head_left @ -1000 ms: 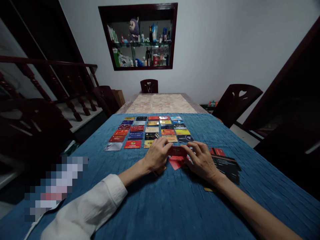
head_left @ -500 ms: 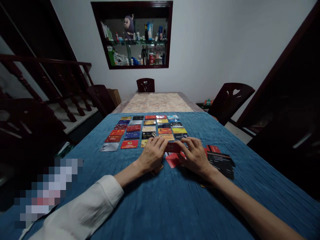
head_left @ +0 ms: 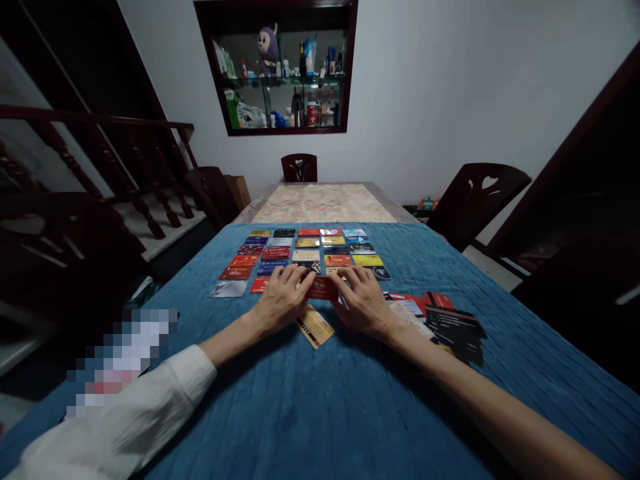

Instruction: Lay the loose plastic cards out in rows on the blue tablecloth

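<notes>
While the left hand [head_left: 284,293] and right hand [head_left: 363,297] pinch a dark red card [head_left: 323,288] by its ends over a blue tablecloth [head_left: 300,413], card rows [head_left: 275,254] just beyond, dark chairs [head_left: 457,193] around, shelved niche [head_left: 287,131] in a white wall [head_left: 425,100]

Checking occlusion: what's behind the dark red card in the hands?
Beyond the dark red card, a black card with white markings partly shows. Whatever lies directly behind is covered; the left hand and right hand block the areas beside it.
</notes>
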`<control>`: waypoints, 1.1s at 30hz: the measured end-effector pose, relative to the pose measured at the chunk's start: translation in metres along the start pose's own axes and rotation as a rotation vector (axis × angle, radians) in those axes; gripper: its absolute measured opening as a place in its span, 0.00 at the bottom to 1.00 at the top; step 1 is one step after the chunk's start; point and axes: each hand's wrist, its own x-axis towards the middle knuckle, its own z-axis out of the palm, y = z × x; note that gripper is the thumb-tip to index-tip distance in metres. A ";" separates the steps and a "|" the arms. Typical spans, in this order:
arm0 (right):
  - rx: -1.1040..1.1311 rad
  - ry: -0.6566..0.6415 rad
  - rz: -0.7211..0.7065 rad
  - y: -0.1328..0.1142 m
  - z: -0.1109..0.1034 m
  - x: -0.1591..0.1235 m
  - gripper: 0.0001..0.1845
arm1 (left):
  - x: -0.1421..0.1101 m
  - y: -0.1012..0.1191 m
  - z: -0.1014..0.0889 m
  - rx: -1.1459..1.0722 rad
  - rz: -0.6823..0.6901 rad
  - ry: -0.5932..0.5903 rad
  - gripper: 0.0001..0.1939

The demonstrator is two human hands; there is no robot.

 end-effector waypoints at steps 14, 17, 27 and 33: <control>0.128 -0.284 0.073 -0.033 0.031 0.056 0.21 | -0.027 -0.055 -0.003 0.050 -0.070 -0.251 0.22; 0.134 -0.327 0.100 -0.042 0.038 0.067 0.22 | -0.032 -0.069 0.000 0.047 -0.082 -0.307 0.23; 0.169 -0.506 0.115 -0.061 0.053 0.091 0.20 | -0.048 -0.105 0.017 -0.055 -0.085 -0.461 0.24; 0.183 -0.549 0.103 -0.065 0.060 0.095 0.18 | -0.050 -0.113 0.021 -0.122 -0.106 -0.548 0.23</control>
